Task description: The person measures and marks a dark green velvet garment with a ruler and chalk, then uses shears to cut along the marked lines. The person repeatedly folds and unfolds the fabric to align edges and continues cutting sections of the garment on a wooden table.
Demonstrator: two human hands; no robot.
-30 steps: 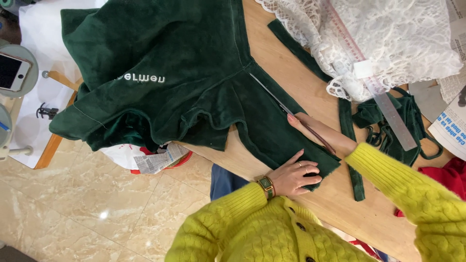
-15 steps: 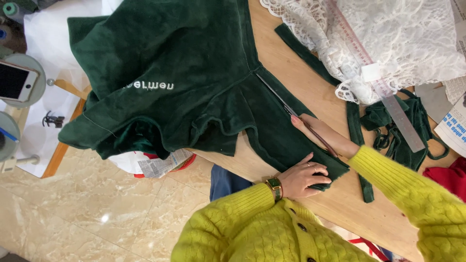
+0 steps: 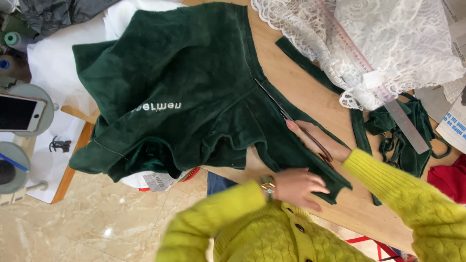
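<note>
since a moment ago the left hand [image 3: 297, 187] has slid rightward, fingers spread flat on the dark green velvet garment [image 3: 194, 97] at lower centre. right hand [image 3: 318, 140] grips long metal scissors [image 3: 279, 104], blades along the fabric edge on the wooden table [image 3: 310, 92].

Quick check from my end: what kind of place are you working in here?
Most likely a sewing or tailoring workshop. The right hand works scissors along a dark green velvet garment on a wooden cutting table, with white lace fabric, a ruler and thread spools nearby.
</note>
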